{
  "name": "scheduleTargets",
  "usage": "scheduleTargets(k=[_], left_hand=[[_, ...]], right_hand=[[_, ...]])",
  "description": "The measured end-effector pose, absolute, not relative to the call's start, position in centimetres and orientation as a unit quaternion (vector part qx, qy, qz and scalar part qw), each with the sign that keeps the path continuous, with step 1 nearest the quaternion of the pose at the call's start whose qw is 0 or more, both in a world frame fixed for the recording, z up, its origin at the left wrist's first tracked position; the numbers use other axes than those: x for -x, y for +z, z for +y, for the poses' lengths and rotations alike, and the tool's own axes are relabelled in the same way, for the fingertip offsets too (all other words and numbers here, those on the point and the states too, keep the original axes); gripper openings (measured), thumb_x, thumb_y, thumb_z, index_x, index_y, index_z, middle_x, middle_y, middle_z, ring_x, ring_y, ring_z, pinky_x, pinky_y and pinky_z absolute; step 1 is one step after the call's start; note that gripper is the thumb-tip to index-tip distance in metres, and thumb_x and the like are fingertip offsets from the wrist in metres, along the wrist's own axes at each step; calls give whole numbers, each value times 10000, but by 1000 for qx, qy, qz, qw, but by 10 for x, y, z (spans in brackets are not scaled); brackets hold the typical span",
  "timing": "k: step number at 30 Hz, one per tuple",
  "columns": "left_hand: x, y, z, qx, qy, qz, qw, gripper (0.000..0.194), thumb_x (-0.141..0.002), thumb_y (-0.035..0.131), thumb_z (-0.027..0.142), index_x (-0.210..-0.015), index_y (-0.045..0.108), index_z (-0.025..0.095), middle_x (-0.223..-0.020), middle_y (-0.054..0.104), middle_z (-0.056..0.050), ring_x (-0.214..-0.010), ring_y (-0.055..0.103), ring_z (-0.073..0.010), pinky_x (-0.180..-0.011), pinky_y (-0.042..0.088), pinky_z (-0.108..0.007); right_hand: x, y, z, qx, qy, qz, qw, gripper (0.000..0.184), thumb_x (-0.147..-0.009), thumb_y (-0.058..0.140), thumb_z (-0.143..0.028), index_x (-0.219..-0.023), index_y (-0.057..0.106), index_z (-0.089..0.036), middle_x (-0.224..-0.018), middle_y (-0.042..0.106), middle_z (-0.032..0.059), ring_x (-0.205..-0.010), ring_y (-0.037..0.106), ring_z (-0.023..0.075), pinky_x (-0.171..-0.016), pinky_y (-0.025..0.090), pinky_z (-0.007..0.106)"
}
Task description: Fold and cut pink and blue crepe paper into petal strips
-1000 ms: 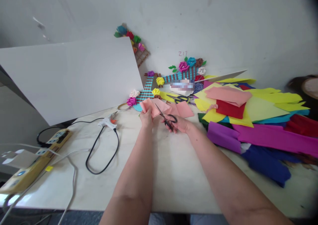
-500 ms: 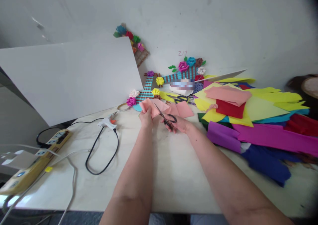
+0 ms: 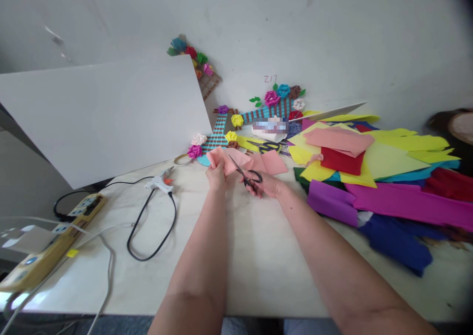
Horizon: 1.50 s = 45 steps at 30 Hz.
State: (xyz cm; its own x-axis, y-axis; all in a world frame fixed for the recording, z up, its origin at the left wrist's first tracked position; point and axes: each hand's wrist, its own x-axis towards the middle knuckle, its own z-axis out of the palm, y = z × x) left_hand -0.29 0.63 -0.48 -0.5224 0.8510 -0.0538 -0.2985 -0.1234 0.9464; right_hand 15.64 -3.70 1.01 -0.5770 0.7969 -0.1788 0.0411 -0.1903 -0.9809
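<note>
The head view has drifted a little, so that things at its middle now sit slightly further left than a second ago: the small reddish handwritten number (image 3: pixel 270 79) on the wall, the left hand (image 3: pixel 216 175) with the folded salmon-pink paper-like sheet (image 3: pixel 219 155), and the right hand (image 3: pixel 265 184) with the black-handled metal scissors (image 3: pixel 239 168). The view has also tipped faintly: the large flat white board (image 3: pixel 107 123) appears lower, the crumpled dark-blue sheet (image 3: pixel 395 241) higher.

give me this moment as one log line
left hand: gripping pink material | right hand: holding scissors | glue gun: on table
</note>
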Motion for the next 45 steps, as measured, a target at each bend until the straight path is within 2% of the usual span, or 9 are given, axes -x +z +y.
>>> scheduleTargets(k=[6, 20, 39, 45], left_hand=[[4, -6, 8, -269, 701, 517, 411, 211, -632, 646, 312, -701, 532, 149, -442, 354, 78, -354, 292, -48, -334, 206, -183], [4, -5, 7, -254, 712, 499, 424, 198, -620, 645, 286, -678, 516, 148, -481, 399, 61, -396, 362, -55, -381, 284, -186], [2, -5, 7, -262, 704, 519, 408, 192, -633, 646, 278, -645, 495, 160, -477, 375, 63, -391, 324, -50, -376, 265, -185], [2, -3, 5, -263, 707, 500, 425, 194, -627, 649, 286, -660, 512, 153, -488, 401, 55, -415, 374, -58, -410, 303, -189]], right_hand=[[-155, 12, -37, 381, 674, -569, 275, 484, -738, 515, -619, -905, 530, -164, -533, 501, -39, -377, 447, 64, -281, 297, 150], [-157, 7, -36, 371, 661, -583, 293, 498, -715, 564, -600, -909, 559, -142, -536, 493, -45, -375, 441, 58, -263, 300, 151], [-152, 9, -36, 396, 665, -563, 290, 473, -743, 519, -610, -886, 545, -160, -512, 506, -40, -368, 466, 69, -268, 296, 155], [-151, 6, -34, 403, 662, -557, 298, 488, -721, 543, -622, -864, 552, -156, -509, 500, -43, -358, 456, 62, -253, 263, 152]])
